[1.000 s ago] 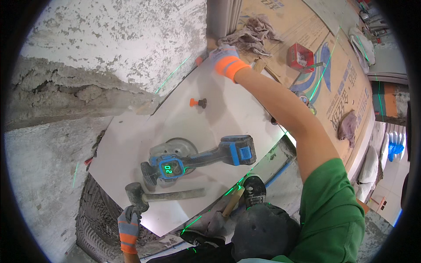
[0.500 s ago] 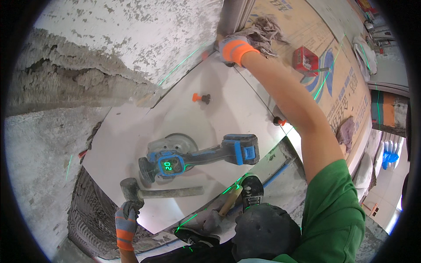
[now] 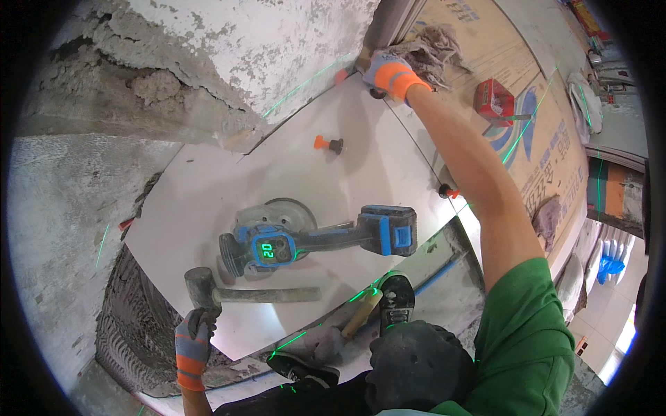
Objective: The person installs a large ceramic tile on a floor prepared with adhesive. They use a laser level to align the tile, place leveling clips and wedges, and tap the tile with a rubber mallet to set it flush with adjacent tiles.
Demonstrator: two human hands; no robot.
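Note:
My left hand (image 3: 192, 349), in a grey, orange and dark-fingered glove, is closed at the near left corner of a large pale tile (image 3: 173, 239); what its fingers grip is hidden. Right beside it lies a rubber mallet (image 3: 267, 295) with a dark head. My right arm stretches to the far corner, where my gloved right hand (image 3: 394, 75) rests at the tile seam beside a black knob (image 3: 377, 93). Its fingers are mostly hidden. On the tile sit a blue-and-black cordless power tool (image 3: 326, 239) with a round grey pad and an orange-and-black tile leveler (image 3: 329, 145).
Ridged grey mortar (image 3: 128, 322) shows past the tile's left edge, below a rough wall (image 3: 76, 180). Another leveler (image 3: 448, 191) stands on the right seam. Printed cardboard (image 3: 479, 48) carries a rag (image 3: 433, 52) and a red box (image 3: 494, 100). A wooden-handled tool (image 3: 362, 315) lies by my shoe (image 3: 397, 299).
The view has shifted slightly, so the tile and tools appear a little displaced. Both hands keep to their same tile corners, and the mallet and power tool stay put on the tile.

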